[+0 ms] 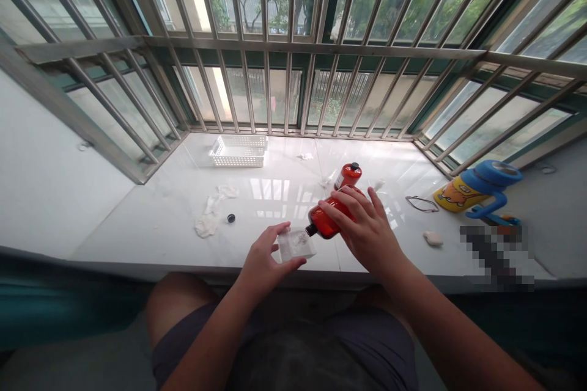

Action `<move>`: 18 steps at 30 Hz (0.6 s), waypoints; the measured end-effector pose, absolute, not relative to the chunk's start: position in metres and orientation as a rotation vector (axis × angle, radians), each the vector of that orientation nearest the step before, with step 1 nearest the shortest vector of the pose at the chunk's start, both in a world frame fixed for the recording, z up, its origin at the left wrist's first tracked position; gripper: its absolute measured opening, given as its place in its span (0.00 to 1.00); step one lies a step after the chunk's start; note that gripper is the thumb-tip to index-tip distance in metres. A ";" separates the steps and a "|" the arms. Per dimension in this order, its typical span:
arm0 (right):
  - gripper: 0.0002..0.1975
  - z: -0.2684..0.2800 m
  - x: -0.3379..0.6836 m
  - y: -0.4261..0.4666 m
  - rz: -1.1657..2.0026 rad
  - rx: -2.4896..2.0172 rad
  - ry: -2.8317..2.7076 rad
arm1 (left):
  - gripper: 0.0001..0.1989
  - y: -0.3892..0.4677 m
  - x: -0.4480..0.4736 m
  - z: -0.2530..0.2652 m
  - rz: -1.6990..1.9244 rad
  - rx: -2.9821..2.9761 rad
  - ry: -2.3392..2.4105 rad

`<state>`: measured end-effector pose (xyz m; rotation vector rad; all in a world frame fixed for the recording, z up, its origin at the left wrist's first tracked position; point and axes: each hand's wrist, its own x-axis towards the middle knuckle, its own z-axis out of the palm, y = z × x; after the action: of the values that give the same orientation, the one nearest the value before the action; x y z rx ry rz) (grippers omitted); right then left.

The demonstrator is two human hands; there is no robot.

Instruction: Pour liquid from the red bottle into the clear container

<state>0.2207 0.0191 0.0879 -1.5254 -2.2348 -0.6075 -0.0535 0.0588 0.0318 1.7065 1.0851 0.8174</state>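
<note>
My right hand (364,223) is wrapped round a red bottle (326,220) tipped down to the left, its dark neck at the mouth of a small clear container (297,246). My left hand (268,253) grips that container by its sides near the front edge of the sill. Something clear and glinting shows inside it; I cannot tell how much liquid is there. A black bottle cap (231,218) lies to the left of my left hand. Behind the tipped bottle stands a second red bottle (348,175) with its black cap on.
A white perforated basket (238,160) stands at the back left. Crumpled white tissue (208,220) lies on the left of the white sill (151,226). To the right are glasses (422,203), a pale small case (433,238) and a blue and yellow flask (472,186). Metal bars (288,88) line the window.
</note>
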 end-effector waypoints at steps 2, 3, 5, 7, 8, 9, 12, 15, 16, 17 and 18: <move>0.32 0.088 0.221 0.019 -0.614 -1.526 -2.236 | 0.38 0.059 -0.054 0.031 0.821 1.712 1.092; 0.32 0.088 0.221 0.019 -0.615 -1.527 -2.237 | 0.38 0.059 -0.054 0.031 0.819 1.713 1.096; 0.32 0.088 0.221 0.019 -0.621 -1.527 -2.235 | 0.37 0.059 -0.054 0.031 0.807 1.715 1.105; 0.32 0.088 0.221 0.020 -0.631 -1.521 -2.229 | 0.37 0.060 -0.054 0.030 0.792 1.717 1.111; 0.32 0.089 0.221 0.020 -0.635 -1.518 -2.225 | 0.37 0.060 -0.054 0.030 0.786 1.718 1.112; 0.32 0.089 0.221 0.020 -0.637 -1.518 -2.222 | 0.37 0.060 -0.054 0.030 0.783 1.720 1.114; 0.32 0.090 0.220 0.020 -0.631 -1.525 -2.220 | 0.38 0.060 -0.054 0.029 0.780 1.723 1.116; 0.33 0.091 0.221 0.020 -0.629 -1.527 -2.223 | 0.38 0.060 -0.054 0.027 0.789 1.724 1.116; 0.33 0.091 0.221 0.020 -0.632 -1.527 -2.222 | 0.37 0.060 -0.054 0.027 0.792 1.725 1.115; 0.32 0.091 0.221 0.020 -0.636 -1.527 -2.220 | 0.37 0.060 -0.054 0.027 0.795 1.726 1.115; 0.32 0.091 0.221 0.020 -0.640 -1.527 -2.220 | 0.37 0.060 -0.054 0.027 0.795 1.726 1.114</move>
<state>0.2215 0.0200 0.0910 -1.5272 -2.2200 -0.6399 -0.0535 0.0601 0.0270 1.7264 1.1135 0.7951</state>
